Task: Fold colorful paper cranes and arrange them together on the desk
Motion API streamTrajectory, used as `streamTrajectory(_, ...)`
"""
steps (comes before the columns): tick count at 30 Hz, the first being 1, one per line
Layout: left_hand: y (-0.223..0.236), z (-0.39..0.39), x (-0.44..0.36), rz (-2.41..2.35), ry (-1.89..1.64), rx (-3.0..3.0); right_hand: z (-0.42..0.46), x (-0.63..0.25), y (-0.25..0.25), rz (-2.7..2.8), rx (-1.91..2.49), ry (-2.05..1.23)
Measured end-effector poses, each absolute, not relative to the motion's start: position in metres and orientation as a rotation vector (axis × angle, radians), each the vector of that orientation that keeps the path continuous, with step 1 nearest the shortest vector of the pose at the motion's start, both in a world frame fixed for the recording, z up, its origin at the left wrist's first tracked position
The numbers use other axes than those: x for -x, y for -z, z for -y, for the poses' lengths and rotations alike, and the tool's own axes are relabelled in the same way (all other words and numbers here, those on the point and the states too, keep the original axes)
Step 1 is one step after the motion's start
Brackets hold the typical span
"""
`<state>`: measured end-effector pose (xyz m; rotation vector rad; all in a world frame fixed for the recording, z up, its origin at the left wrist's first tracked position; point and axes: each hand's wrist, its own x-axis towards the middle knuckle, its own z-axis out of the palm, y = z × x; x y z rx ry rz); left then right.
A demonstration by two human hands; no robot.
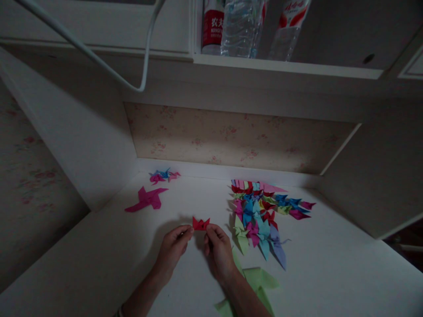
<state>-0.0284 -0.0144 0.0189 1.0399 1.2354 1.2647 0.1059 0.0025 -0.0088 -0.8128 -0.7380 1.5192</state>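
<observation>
Between my two hands is a small red folded paper piece [200,224], origami with pointed ends rising left and right. My left hand [174,246] pinches its left end between thumb and fingers. At the right end, my right hand [218,248] grips it the same way. The piece is held just above the white desk [191,281]. Under and beside my right forearm lies a larger light green folded paper [259,279], partly hidden by the arm.
Many colourful origami pieces [254,215] lie grouped in rows on the right. A magenta folded bird [147,199] and a few small pieces [161,175] are at the left. Plastic bottles [239,28] stand on the shelf above; a white curved lamp arm [99,64] hangs at upper left.
</observation>
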Motion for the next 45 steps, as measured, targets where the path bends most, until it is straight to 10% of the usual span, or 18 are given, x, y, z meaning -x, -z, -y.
streamTrajectory(45, -0.014, 0.011, 0.028, -1.311, -1.278, -1.059, -0.003, -0.106, 0.005, 0.808, 0.870, -1.499)
